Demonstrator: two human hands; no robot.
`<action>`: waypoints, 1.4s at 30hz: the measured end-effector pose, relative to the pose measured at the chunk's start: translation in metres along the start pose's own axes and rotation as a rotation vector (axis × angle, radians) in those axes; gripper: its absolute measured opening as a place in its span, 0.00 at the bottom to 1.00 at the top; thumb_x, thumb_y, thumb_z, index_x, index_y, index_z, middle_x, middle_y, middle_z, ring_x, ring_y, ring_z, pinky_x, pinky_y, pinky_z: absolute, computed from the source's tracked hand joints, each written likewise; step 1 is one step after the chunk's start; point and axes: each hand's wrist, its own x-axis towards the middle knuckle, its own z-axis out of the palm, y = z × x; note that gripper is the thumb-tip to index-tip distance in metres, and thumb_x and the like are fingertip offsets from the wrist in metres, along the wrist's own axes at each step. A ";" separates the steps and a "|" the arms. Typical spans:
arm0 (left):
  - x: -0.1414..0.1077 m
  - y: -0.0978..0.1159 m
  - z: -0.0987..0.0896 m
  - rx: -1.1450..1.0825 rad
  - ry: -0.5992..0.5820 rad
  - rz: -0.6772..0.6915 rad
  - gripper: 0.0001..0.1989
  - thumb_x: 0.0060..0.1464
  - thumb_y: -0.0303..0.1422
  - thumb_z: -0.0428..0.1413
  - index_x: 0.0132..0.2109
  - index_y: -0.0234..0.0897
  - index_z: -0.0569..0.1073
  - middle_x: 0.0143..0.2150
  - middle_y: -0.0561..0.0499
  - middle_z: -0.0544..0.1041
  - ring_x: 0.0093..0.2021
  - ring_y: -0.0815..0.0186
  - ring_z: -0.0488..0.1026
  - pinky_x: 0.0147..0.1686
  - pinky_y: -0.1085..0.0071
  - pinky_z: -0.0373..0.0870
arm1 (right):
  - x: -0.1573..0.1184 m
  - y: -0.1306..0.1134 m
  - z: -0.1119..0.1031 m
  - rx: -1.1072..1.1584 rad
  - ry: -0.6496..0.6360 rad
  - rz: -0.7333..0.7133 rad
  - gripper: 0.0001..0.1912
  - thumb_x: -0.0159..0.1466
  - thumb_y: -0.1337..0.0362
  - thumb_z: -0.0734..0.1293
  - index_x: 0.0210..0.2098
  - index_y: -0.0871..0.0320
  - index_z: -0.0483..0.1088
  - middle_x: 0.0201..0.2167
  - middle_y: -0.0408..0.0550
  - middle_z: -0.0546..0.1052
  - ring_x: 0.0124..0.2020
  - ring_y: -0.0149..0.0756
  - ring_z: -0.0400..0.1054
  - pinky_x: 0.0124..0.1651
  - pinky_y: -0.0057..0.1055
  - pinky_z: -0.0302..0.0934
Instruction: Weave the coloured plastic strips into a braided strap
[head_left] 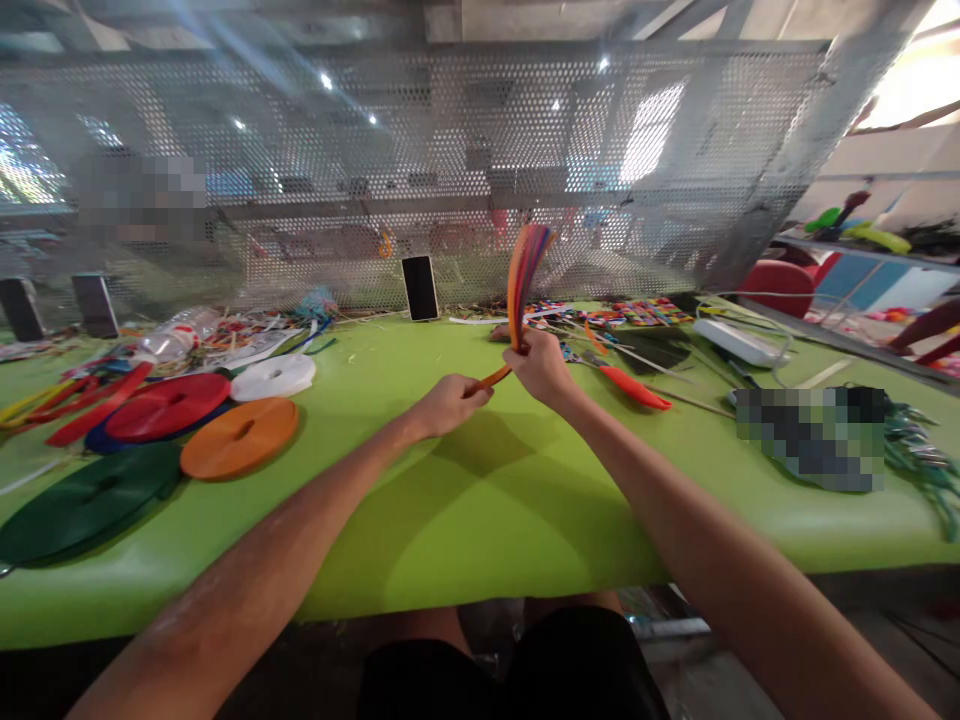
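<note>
A bundle of thin coloured strips (531,270), orange, red and purple, stands up out of my right hand (541,365), whose fingers are wrapped round its lower part. My left hand (452,404) is closed on the lower end of an orange strip (496,377) that runs between both hands. Both hands are above the green tabletop (480,520). To the left lie flat coiled rolls: an orange roll (240,438), a white roll (273,377), a red roll (166,406) and a dark green roll (90,500).
A phone (420,288) leans upright at the back before a perforated metal screen (450,150). Right of my hands lie a red-handled tool (634,388) and a white power strip (741,343). A clear plastic bottle (169,340) lies among scraps at the left.
</note>
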 end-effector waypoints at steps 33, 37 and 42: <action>0.002 -0.017 -0.013 0.474 -0.007 -0.022 0.16 0.60 0.35 0.50 0.25 0.33 0.71 0.20 0.51 0.69 0.21 0.69 0.61 0.25 0.71 0.48 | -0.006 0.003 0.009 0.226 -0.389 0.102 0.23 0.56 0.45 0.66 0.24 0.60 0.71 0.14 0.38 0.60 0.18 0.26 0.50 0.21 0.27 0.43; 0.003 -0.020 -0.010 0.478 -0.024 0.041 0.16 0.60 0.34 0.48 0.27 0.34 0.71 0.22 0.50 0.70 0.23 0.68 0.62 0.26 0.70 0.48 | -0.011 0.000 0.018 0.186 -0.431 0.070 0.25 0.57 0.42 0.64 0.20 0.57 0.63 0.15 0.38 0.59 0.20 0.27 0.51 0.23 0.28 0.45; 0.003 -0.024 -0.007 0.422 -0.032 0.072 0.13 0.58 0.33 0.49 0.26 0.36 0.71 0.23 0.51 0.71 0.23 0.67 0.62 0.28 0.70 0.50 | -0.013 0.000 0.019 0.140 -0.427 0.011 0.27 0.58 0.41 0.63 0.17 0.56 0.56 0.16 0.37 0.54 0.21 0.27 0.48 0.24 0.28 0.44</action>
